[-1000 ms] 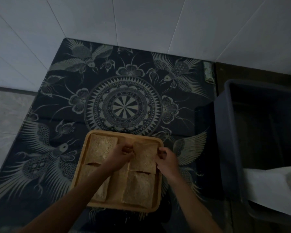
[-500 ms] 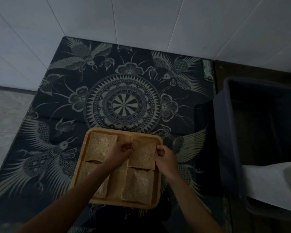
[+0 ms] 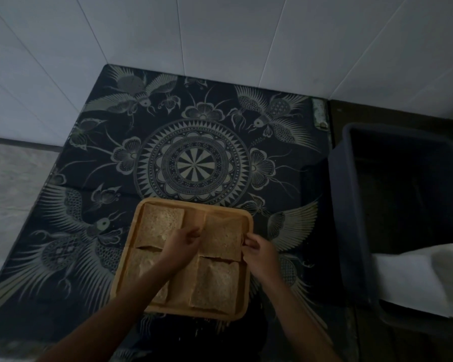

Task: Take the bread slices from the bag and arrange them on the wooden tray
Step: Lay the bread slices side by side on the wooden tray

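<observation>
Left hand (image 3: pixel 182 240) and right hand (image 3: pixel 255 246) pinch far-right slice (image 3: pixel 224 239) edges; lower flat on tray (image 3: pixel 247 270) (square beside far-left slice (image 3: pixel 161 226)), release together.

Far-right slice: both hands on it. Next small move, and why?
Probably let go and pull both hands back. The far-right slice already lies on the tray, in line with three other slices; the left hand and right hand only pinch its side edges.

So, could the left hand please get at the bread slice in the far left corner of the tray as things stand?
Probably yes: the left hand sits right beside that far-left slice, which lies uncovered on the wooden tray.
</observation>
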{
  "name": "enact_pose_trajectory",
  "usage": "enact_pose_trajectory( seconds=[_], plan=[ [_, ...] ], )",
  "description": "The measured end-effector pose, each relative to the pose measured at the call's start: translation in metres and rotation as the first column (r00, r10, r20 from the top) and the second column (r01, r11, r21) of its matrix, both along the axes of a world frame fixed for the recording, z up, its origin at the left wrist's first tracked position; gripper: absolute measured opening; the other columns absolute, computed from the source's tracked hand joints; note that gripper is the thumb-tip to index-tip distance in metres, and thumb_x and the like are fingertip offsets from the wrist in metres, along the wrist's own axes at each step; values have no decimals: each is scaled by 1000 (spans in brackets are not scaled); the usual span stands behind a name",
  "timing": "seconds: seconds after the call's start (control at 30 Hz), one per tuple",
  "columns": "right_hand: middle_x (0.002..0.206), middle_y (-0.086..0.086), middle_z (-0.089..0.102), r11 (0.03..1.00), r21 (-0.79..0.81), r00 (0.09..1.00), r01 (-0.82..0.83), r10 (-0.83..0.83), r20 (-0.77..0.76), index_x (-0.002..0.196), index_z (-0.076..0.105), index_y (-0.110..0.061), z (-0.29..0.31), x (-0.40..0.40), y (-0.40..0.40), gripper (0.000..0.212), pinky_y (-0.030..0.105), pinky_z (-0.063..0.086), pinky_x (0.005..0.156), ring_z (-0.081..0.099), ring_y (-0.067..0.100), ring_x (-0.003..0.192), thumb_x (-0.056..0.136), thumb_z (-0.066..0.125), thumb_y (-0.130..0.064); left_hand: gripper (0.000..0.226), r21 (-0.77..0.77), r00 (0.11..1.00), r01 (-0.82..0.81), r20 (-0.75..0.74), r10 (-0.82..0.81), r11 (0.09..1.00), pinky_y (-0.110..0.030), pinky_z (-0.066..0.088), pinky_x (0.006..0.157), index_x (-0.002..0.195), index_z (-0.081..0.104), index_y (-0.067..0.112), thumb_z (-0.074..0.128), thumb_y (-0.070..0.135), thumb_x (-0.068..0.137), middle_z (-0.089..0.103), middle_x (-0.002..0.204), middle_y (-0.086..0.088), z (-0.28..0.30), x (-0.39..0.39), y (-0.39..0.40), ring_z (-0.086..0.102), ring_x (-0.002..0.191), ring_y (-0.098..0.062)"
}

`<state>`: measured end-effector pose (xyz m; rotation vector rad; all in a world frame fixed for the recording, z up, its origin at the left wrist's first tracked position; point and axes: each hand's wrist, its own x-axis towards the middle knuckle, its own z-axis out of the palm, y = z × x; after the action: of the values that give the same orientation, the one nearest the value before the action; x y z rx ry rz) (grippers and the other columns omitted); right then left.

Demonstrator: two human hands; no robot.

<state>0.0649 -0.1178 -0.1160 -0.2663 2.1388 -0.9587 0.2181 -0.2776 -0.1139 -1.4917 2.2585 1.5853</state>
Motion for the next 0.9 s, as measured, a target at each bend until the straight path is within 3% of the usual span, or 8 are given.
enact_pose_trajectory(
  seconds=[0.1,0.27,0.33,0.47,0.57,0.7,0.9],
  plan=[
    [126,9,68,1000,3,999,20,-20,29,141,60,-9,-2,7,15,42,45,58,101,66,15,108,99,63,-6,45,10,999,8,32,-9,1000,-34,59,88,139,57,15,62,24,95,71,118,-1,-1,12,10,67,100,-11],
    [109,-1,70,999,8,994,51,-52,95,134,65,-11,-4,26,38,36,44,62,94,69,12,101,99,66,-16,50,42,996,9,85,-13,999,-21,47,71,139,55,20,63,37,93,67,109,8,0,32,29,61,90,-2],
    [106,-5,70,998,8,986,61,-61,152,132,65,-14,-4,35,43,36,40,64,90,70,11,96,97,69,-21,52,75,995,-17,100,9,997,-30,53,79,137,57,18,65,39,90,68,108,6,0,37,37,64,94,-8],
    [113,-1,71,997,24,980,68,-71,185,136,63,-13,-6,47,46,41,46,60,98,70,17,105,96,68,-16,51,125,993,-41,111,28,991,-42,57,92,135,59,20,68,35,88,71,111,0,0,41,45,68,99,-18],
    [114,-2,72,996,24,982,84,-87,170,135,64,-15,-2,47,43,41,42,60,97,69,15,105,95,72,-21,48,153,995,-59,83,46,987,-40,59,86,135,59,17,67,30,90,72,110,-1,1,41,46,70,94,-18],
    [115,-1,71,996,5,973,91,-90,212,136,63,-14,2,43,40,47,29,59,85,68,14,104,93,77,-26,46,142,996,-66,69,57,988,-32,56,81,136,59,17,66,29,92,72,112,-2,3,41,48,70,95,-17],
    [117,3,72,996,9,970,86,-86,227,135,64,-13,0,40,39,50,30,60,86,70,16,105,90,80,-27,45,153,997,-70,34,65,986,-40,56,94,136,59,16,65,26,93,72,118,-5,6,42,52,68,104,-19]
  ],
)
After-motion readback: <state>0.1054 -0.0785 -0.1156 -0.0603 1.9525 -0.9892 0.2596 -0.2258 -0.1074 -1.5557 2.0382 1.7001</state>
